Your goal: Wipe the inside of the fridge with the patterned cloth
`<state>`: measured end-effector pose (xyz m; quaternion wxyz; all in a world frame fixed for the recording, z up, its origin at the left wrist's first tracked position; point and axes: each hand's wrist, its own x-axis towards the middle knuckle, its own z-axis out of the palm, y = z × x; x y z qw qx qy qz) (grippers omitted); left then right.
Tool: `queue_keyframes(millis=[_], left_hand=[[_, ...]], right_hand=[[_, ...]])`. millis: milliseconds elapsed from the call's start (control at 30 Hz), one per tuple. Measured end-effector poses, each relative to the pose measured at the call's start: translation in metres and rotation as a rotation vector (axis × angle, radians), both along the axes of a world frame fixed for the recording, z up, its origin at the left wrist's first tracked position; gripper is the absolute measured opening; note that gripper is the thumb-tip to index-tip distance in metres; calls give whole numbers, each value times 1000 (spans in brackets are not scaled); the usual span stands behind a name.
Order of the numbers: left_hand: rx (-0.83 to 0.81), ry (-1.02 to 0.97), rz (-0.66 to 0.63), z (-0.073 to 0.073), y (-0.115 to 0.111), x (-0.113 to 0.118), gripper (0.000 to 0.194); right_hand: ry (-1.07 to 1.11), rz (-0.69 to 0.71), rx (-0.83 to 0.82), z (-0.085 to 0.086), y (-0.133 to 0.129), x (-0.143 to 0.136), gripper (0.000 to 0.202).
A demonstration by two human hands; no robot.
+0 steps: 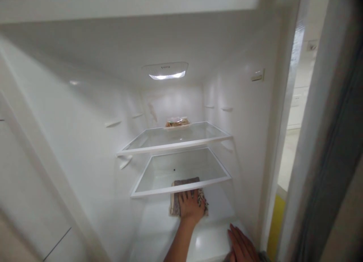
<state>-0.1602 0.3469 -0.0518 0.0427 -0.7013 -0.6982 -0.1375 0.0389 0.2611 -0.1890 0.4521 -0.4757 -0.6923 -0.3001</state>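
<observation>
Inside a white fridge, my left hand [191, 208] lies flat with fingers spread on a folded brown patterned cloth [175, 205]. The cloth rests on the fridge floor [218, 201], and its far part shows through the lower glass shelf [184, 167]. At the lower right, my right hand [242, 245] lies near the front edge and the right wall, its fingers stretched out side by side, with no object seen in it.
An upper glass shelf [198, 132] holds a clear-wrapped food pack [177, 122] at the back. Both shelves jut out above my left hand. A lit lamp [167, 75] is on the ceiling. The side wall [246, 141] stands on the right.
</observation>
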Motion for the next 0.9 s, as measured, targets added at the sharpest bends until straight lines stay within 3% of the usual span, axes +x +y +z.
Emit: queue_keyframes(millis=[100, 200, 333, 433, 500, 600, 700, 800, 900], left_hand=[[-90, -79, -1, -3, -36, 12, 74], [-174, -139, -38, -1, -69, 20, 76], [-226, -164, -72, 4, -105, 27, 71], [-356, -160, -154, 10, -121, 22, 72], [-442, -162, -266, 17, -127, 12, 79], [-449, -122, -412, 26, -130, -5, 79], [-426, -67, -450, 29, -127, -12, 78], [-344, -69, -407, 26, -121, 0, 75], [-270, -94, -334, 22, -108, 28, 70]], right_hand=[[-55, 16, 73, 9, -1, 4, 56], [-45, 50, -24, 14, -7, 5, 64], [130, 68, -197, 0, -12, -1, 77], [239, 62, -167, -9, -9, -7, 70], [239, 97, -112, -5, -8, -7, 58], [220, 127, -136, 16, -16, -4, 50], [193, 114, -151, 40, -26, -2, 46], [161, 89, -102, 51, -31, -2, 43], [163, 60, -96, 52, -30, -3, 47]])
